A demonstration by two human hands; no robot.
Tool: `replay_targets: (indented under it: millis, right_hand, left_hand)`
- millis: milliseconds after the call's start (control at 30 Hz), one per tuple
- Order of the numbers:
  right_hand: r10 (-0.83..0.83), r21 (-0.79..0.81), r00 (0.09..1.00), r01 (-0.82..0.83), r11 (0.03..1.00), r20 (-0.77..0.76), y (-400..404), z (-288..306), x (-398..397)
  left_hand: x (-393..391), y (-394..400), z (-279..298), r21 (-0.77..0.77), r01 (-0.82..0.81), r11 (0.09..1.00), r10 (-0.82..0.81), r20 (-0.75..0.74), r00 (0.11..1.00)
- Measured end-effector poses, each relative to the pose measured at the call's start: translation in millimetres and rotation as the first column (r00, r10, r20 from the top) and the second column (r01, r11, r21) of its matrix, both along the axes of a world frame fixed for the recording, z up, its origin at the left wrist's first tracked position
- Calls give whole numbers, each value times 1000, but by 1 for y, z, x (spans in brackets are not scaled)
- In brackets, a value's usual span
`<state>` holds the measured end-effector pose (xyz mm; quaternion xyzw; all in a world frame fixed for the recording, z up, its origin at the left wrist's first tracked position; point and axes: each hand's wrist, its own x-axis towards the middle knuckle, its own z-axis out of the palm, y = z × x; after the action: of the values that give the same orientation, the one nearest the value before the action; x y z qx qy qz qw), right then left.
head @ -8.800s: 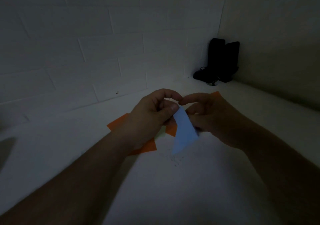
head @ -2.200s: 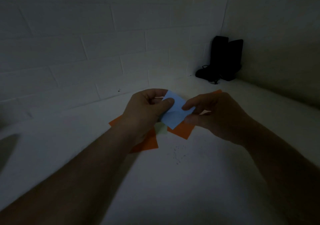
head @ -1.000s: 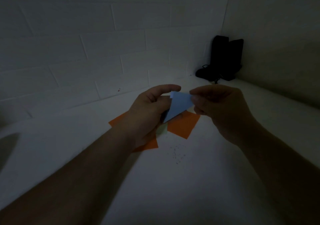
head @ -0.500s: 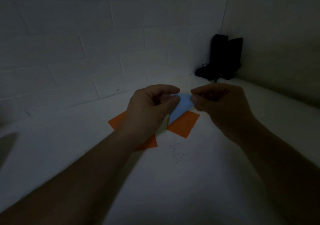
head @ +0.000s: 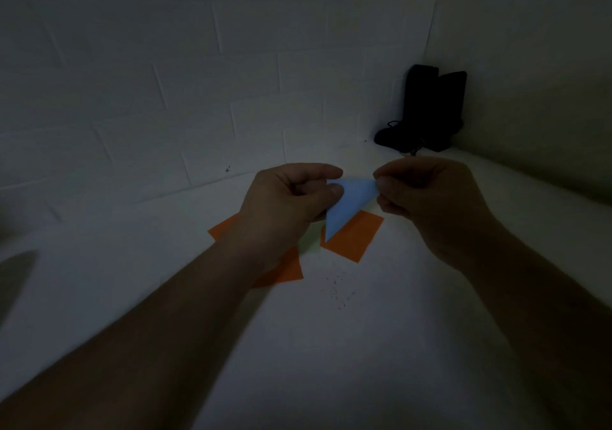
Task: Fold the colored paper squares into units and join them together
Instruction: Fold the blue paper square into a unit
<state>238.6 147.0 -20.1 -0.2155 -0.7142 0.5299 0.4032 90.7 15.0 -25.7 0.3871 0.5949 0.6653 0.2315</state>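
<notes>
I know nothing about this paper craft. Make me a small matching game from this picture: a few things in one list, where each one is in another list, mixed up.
Things:
1. blue paper
2. orange paper square
3. black object
4. dark specks

Places:
A. far corner by the wall
B. pinched between the left hand and right hand
C. on the table, nearer than the papers
D. flat on the table under the hands

Pairs: 1-B, 2-D, 3-A, 4-C

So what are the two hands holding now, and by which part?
Both hold the blue paper, folded to a triangle: left hand pinches its upper left corner, right hand its upper right corner.
</notes>
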Motion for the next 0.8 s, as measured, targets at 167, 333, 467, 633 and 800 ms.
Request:
replay_targets:
  millis: [167,333,467,633,800]
  right_hand:
    - [0,-16,1000,0,1000,-6,0,3,2]
    - [38,-99,997,-44,994,-60,1,6,4]
    - [61,-179,994,-77,981,-92,-2,6,1]
    - [156,-178,984,-169,969,-83,-7,3,-2]
    - [170,-327,973,-214,920,-158,-4,3,-3]
  left_hand:
    - [0,1,0,-29,21,999,-19,58,998]
    - [2,0,2,-53,40,998,-37,69,997]
    - [0,0,2,-67,37,997,-30,92,995]
    - [3,0,3,-63,69,996,-60,141,988]
    - [4,0,5,-46,83,995,-74,175,982]
